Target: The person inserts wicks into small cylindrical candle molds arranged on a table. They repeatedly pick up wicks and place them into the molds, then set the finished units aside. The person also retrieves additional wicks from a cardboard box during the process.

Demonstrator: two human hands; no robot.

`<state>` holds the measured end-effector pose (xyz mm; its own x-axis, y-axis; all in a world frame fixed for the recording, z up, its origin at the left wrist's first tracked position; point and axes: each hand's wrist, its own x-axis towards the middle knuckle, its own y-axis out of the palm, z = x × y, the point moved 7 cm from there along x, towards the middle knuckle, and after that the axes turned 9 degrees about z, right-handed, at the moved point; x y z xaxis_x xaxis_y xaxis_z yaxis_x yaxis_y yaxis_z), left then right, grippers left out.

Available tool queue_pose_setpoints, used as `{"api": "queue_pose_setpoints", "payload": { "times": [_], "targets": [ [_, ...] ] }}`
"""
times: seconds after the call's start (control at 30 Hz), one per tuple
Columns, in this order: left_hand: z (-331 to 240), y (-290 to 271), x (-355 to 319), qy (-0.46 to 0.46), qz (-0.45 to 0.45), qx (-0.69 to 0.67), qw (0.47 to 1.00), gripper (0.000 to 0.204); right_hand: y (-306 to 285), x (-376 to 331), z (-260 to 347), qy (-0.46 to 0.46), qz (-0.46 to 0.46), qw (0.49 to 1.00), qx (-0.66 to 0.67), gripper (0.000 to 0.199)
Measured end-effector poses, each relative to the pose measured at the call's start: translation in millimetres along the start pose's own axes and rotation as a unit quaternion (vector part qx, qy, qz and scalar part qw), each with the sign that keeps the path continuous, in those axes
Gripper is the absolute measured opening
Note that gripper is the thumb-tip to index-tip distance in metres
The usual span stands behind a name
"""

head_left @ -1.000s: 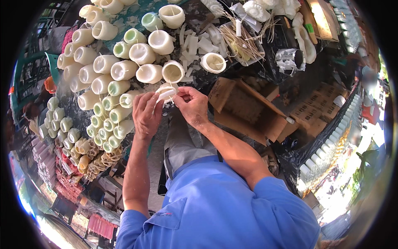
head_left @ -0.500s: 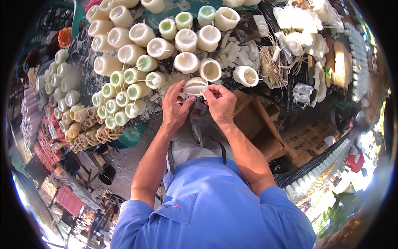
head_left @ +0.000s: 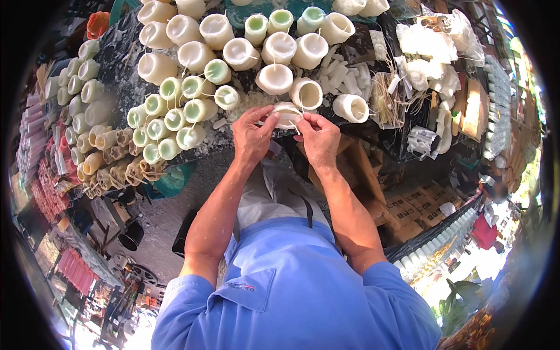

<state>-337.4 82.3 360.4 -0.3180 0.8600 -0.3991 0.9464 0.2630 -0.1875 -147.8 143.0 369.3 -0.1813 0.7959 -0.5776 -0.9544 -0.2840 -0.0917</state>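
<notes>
Cream and pale green candles (head_left: 192,87) crowd a dark, wax-speckled table (head_left: 119,55); the shirt (head_left: 291,291) is blue.

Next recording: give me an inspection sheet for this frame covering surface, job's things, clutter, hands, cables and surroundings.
Surface: dark worktable, spattered with white wax.
Job's things: one white candle at the table's near edge, held between both hands, with a thin wick strand by the fingers.
Clutter: rows of white and green candles; bundle of wicks; white wax scraps.
Hands: left hand grips the candle's left side; right hand pinches at its right side.
Cables: nothing seen.
Surroundings: cardboard boxes under the table on the right; shelves of small goods on the left.
</notes>
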Motion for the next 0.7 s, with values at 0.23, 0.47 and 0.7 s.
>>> {"api": "queue_pose_setpoints", "payload": {
  "times": [0.23, 0.47, 0.7],
  "targets": [
    [-27.8, -8.2, -10.4, 0.154, -0.001, 0.181, 0.971, 0.048, -15.3, -7.1, 1.6, -0.024, -0.017, 1.0, 0.001, 0.026],
    [-47.2, 20.8, -21.7, 0.288, 0.019, 0.308, 0.906, 0.051, -47.4, -9.1, -9.7, -0.148, -0.017, 0.948, -0.281, 0.02],
    [-25.2, 16.0, -5.2, 0.26, 0.063, 0.217, 0.939, 0.033, -36.1, 44.4, -15.2, -0.212, -0.053, 0.86, -0.462, 0.04]
  ]
}}
